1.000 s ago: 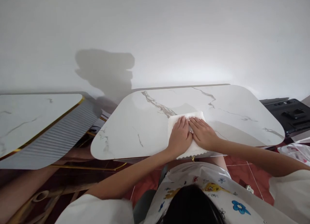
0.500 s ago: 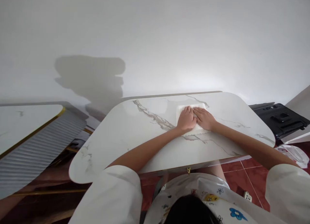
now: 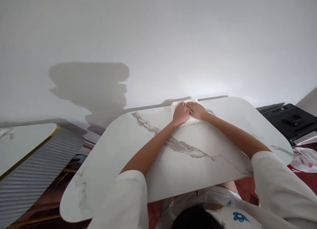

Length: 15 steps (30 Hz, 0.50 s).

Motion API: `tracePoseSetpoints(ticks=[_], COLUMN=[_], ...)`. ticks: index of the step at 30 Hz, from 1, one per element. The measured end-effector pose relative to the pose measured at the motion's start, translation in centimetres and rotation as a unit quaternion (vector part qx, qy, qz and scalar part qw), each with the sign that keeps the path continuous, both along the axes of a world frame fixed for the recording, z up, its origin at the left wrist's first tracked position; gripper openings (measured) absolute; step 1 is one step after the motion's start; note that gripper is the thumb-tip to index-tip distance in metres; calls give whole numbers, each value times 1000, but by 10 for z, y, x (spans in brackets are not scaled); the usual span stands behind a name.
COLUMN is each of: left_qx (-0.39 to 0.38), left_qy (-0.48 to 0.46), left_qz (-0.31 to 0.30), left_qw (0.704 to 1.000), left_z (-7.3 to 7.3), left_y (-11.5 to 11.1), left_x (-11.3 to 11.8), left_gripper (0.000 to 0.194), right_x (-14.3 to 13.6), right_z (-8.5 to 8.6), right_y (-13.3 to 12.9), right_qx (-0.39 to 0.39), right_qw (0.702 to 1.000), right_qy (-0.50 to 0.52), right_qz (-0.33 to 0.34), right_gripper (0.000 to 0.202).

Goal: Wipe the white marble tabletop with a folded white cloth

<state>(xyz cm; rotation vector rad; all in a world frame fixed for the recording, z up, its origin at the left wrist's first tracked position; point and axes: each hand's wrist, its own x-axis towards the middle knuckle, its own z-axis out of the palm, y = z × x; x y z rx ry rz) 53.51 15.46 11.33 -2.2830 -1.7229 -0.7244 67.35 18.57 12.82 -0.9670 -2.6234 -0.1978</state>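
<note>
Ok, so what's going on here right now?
A person's left hand and right hand rest side by side on a white cloth. The cloth lies at the far edge of a marble-patterned tabletop, near the wall, with both arms stretched across the top.

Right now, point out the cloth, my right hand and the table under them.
Cloth (image 3: 193, 120), head view, lower part.
Right hand (image 3: 197, 111), head view, back of hand.
Table (image 3: 188, 176), head view, bare top.
</note>
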Motion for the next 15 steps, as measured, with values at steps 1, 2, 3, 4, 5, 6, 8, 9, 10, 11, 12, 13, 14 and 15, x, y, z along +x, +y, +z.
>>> tracePoseSetpoints(ticks=[1,2,3,4,5,6,8,9,10,11,12,13,14,15], left_qx=[1,2,3,4,4,2,-4,-7,-10,-12,-13,-14,-15,-16], left_qy=[0,-2,-5,-6,-5,-2,4,6,7,6,5,4,3,1], left_qz=[3,7,10,12,13,12,8,5,2,-2,-6,-11,-15,-20], left_qw=[1000,1000,1000,1000,1000,1000,1000,1000,1000,1000,1000,1000,1000,1000], left_z=[0,1,1,2,3,4,7,8,8,9,9,8,8,7], left_y=[5,11,16,22,27,32,40,42,44,45,45,44,42,39], left_x=[-1,-1,0,1,4,7,15,19,23,28,32,37,41,44], left_gripper=[44,44,43,42,42,41,41,42,42,42,43,44,45,46], right_x=[-1,-2,-2,-1,1,3,10,15,19,24,29,34,38,42], right_z=[0,1,2,3,4,4,5,6,6,6,6,6,6,6], right_y=[5,11,15,19,23,27,33,35,36,36,35,33,30,26], right_qx=[-2,-4,-6,-7,-8,-8,-6,-4,-1,1,3,5,5,6], right_qw=[1000,1000,1000,1000,1000,1000,999,999,999,999,999,999,999,999], right_qy=[3,6,9,11,13,15,16,16,15,14,12,10,8,7], right_qz=[2,0,-5,-11,-18,-24,-34,-36,-37,-38,-39,-39,-41,-45], right_gripper=[46,46,46,45,45,45,44,44,44,44,44,45,46,46])
